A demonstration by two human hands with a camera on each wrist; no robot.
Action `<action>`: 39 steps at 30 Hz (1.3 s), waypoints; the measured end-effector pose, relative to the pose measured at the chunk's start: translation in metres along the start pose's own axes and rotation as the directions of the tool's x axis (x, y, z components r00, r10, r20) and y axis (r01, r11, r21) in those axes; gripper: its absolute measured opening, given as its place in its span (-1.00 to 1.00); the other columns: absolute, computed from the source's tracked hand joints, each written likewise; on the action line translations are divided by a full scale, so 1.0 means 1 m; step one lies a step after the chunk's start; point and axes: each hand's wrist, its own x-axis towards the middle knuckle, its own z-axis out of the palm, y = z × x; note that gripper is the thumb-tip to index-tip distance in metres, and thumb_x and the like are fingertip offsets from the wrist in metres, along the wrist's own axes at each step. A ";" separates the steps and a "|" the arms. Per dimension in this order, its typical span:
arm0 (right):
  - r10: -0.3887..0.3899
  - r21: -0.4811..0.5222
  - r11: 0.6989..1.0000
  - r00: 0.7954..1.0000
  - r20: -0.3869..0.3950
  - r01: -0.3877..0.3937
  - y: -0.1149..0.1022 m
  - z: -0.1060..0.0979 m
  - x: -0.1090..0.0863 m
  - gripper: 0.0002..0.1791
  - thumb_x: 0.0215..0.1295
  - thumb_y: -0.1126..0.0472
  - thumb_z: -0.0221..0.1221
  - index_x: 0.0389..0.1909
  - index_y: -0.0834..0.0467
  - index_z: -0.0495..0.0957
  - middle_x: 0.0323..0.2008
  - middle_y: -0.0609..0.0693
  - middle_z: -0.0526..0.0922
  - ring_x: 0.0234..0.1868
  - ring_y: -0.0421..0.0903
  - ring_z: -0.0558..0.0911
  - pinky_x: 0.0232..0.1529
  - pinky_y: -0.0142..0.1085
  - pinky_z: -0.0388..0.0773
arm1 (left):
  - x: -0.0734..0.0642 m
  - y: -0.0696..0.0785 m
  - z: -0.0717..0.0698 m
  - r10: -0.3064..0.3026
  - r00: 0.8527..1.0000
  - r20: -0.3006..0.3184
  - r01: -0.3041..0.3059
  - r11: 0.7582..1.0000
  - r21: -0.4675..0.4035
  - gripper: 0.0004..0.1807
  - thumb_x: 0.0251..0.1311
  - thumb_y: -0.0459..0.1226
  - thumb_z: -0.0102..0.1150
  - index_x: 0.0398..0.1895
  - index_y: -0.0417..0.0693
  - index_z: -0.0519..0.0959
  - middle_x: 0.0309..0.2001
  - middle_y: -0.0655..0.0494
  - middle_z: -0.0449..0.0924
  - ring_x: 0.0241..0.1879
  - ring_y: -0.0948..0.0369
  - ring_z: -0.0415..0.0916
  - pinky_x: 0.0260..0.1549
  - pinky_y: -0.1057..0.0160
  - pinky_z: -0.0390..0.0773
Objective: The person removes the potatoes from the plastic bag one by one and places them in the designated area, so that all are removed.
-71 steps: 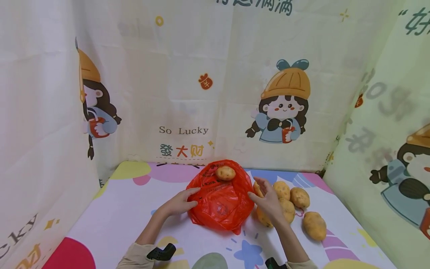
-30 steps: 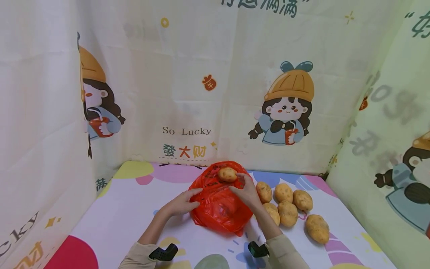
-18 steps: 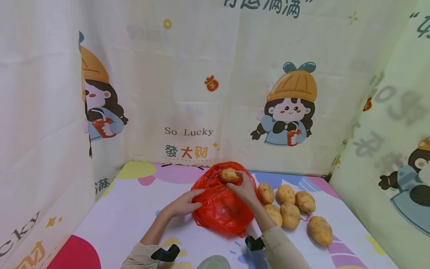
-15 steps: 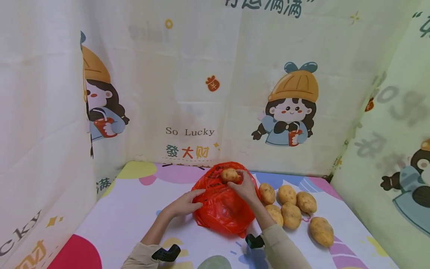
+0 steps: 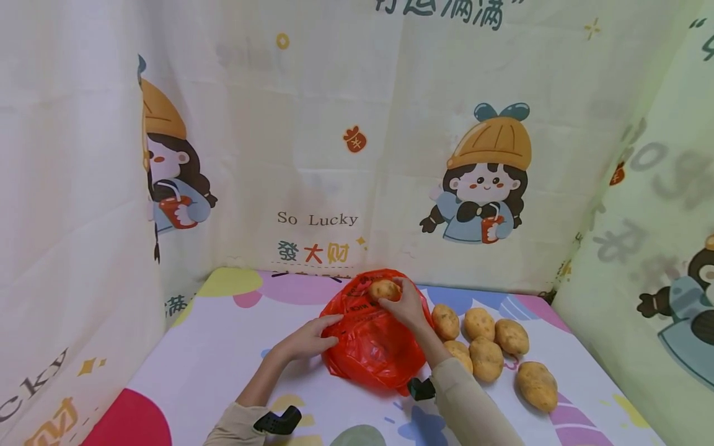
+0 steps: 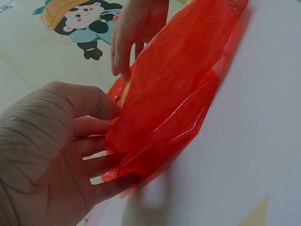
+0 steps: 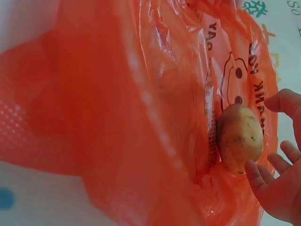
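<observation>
A crumpled red plastic bag (image 5: 370,347) with dark print lies on the table, its mouth spread. One potato (image 5: 383,290) rests at its far end, on the film beside the printing in the right wrist view. My right hand (image 5: 405,305) reaches over the bag, fingers and thumb loosely spread about the potato. One fingertip meets its lower edge in the right wrist view, while the thumb stands apart from it. My left hand (image 5: 308,336) touches the bag's left side; in the left wrist view its fingers (image 6: 106,162) lie nearly straight against the film, thumb raised above.
To the bag's right, several loose potatoes (image 5: 485,358) form a cluster, with another potato (image 5: 537,386) set off nearer the right edge. A patterned cloth (image 5: 240,341) covers the table. Printed curtains (image 5: 385,186) enclose its back and sides.
My right hand has moved from the bag's right side, leftward and away from me, to the potato in the bag. The left hand keeps its place; the view has shifted slightly.
</observation>
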 end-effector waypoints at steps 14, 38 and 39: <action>-0.058 -0.111 0.992 0.997 0.045 0.063 0.002 0.001 0.015 -0.22 0.16 0.22 0.42 0.37 0.37 0.33 0.28 0.33 0.46 0.25 0.28 0.41 0.30 0.21 0.42 | 0.001 -0.001 -0.001 0.021 1.000 0.005 -0.021 1.000 0.013 -0.37 0.38 -0.31 0.14 0.51 -0.22 0.32 0.46 -0.20 0.33 0.44 -0.19 0.24 0.31 -0.30 0.39; -0.051 -0.151 0.986 0.992 0.118 0.069 0.008 0.006 0.016 -0.35 0.09 0.39 0.45 0.17 0.26 0.35 0.13 0.37 0.38 0.16 0.29 0.42 0.25 0.22 0.42 | 0.003 -0.002 0.000 0.025 1.000 0.004 -0.026 0.999 0.021 -0.37 0.37 -0.32 0.15 0.49 -0.24 0.33 0.44 -0.20 0.36 0.44 -0.19 0.25 0.33 -0.30 0.36; -0.058 -0.152 0.985 0.992 0.114 0.075 0.009 0.006 0.015 -0.37 0.09 0.41 0.44 0.15 0.26 0.35 0.12 0.37 0.39 0.16 0.30 0.42 0.25 0.21 0.42 | 0.003 -0.002 0.000 0.025 1.000 0.005 -0.025 0.999 0.020 -0.37 0.38 -0.32 0.15 0.49 -0.25 0.32 0.44 -0.21 0.35 0.44 -0.20 0.25 0.33 -0.30 0.35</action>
